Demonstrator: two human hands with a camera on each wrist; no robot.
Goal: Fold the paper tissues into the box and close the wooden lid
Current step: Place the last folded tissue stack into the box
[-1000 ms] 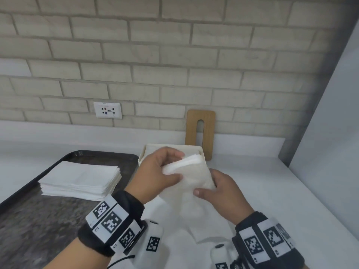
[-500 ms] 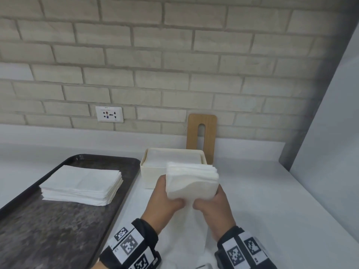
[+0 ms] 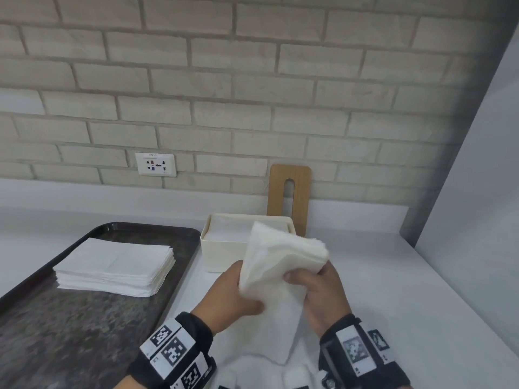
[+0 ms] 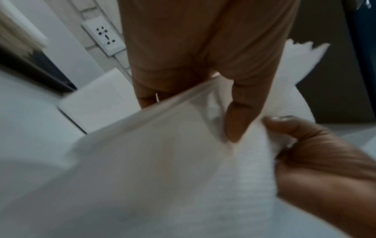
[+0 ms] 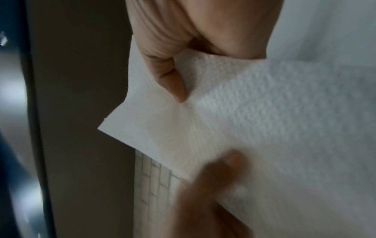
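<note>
Both hands hold a white wad of paper tissues (image 3: 276, 265) in the air, just in front of the cream box (image 3: 222, 254). My left hand (image 3: 241, 290) grips its left side, thumb on the front. My right hand (image 3: 306, 279) pinches the right side, thumb over the paper. The wad leans to the right and a long tail of tissue hangs down to the counter. The box stands open with flat tissues inside. The wooden lid (image 3: 289, 197), with a long slot, leans upright on the wall behind the box. In the wrist views the tissue (image 4: 183, 161) (image 5: 254, 128) fills the picture between the fingers.
A dark tray (image 3: 70, 327) lies at the left and bears a neat stack of flat tissues (image 3: 115, 266). A wall socket (image 3: 156, 164) sits above the white counter (image 3: 407, 290). A grey panel closes off the right side.
The tissue wad has tilted to the right and risen slightly, nearer the box. My left hand has slid up its left side while my right hand keeps its pinch.
</note>
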